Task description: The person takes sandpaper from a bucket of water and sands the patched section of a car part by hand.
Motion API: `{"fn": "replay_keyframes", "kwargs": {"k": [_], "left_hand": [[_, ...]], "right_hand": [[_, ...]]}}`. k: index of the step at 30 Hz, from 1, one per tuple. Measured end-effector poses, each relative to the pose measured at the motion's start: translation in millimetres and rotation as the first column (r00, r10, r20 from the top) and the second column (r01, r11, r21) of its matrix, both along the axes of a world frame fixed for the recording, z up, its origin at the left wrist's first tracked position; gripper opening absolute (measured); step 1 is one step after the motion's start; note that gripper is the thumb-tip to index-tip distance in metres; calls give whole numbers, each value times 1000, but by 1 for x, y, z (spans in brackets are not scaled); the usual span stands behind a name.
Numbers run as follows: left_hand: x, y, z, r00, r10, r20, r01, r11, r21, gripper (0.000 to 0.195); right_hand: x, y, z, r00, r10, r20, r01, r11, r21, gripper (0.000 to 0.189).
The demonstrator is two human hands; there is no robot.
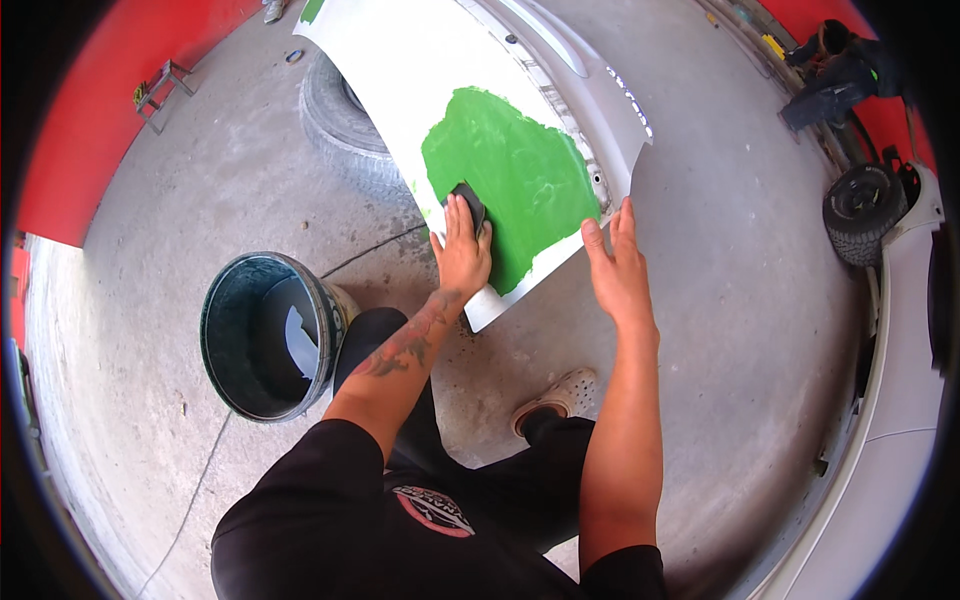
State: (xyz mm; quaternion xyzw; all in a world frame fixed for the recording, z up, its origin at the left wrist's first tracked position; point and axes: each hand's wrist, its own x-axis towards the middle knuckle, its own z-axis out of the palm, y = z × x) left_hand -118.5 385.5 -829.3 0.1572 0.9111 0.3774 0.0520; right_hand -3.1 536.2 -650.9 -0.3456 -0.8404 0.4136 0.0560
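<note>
A white car body panel (390, 52) slants up and away before me, with a large patch of green coating (517, 172) on its near part. My left hand (463, 255) presses a dark sanding pad (471, 204) onto the green at its left border, fingers laid over the pad. At the panel's near right edge, my right hand (619, 270) steadies the rim, thumb on the upper side; its fingertips are partly hidden. A dark bucket (212, 337) stands left of my knee, with liquid reflecting light inside.
A tyre (349, 150) lies under the panel's left side on the concrete floor (720, 337). Far left is a small metal stool (161, 90). Another person (847, 75) sits at upper right, near an upright wheel (862, 206) and a pale car body (900, 450). A thin cable (191, 495) crosses the floor.
</note>
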Motion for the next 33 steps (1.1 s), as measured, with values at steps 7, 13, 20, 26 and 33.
{"fn": "replay_keyframes", "kwargs": {"k": [7, 13, 20, 26, 33], "left_hand": [[107, -22, -29, 969, -247, 29, 249, 966, -76, 82], [-5, -14, -8, 998, -39, -46, 36, 998, -59, 69], [84, -42, -39, 943, -319, -99, 305, 943, -133, 80], [94, 0, 21, 790, -563, -244, 562, 823, -81, 81], [90, -9, -5, 730, -616, -295, 632, 773, -52, 88]], "right_hand": [[-1, 1, 3, 999, -11, 39, 10, 1000, 19, 98], [-2, -1, -2, 1000, -13, 22, 13, 1000, 23, 95], [-4, 3, -1, 999, -36, -15, 36, 999, -18, 94], [-1, 5, -6, 998, -54, -24, 54, 998, -13, 95], [0, 4, -6, 996, -42, -73, 40, 999, -36, 98]]}}
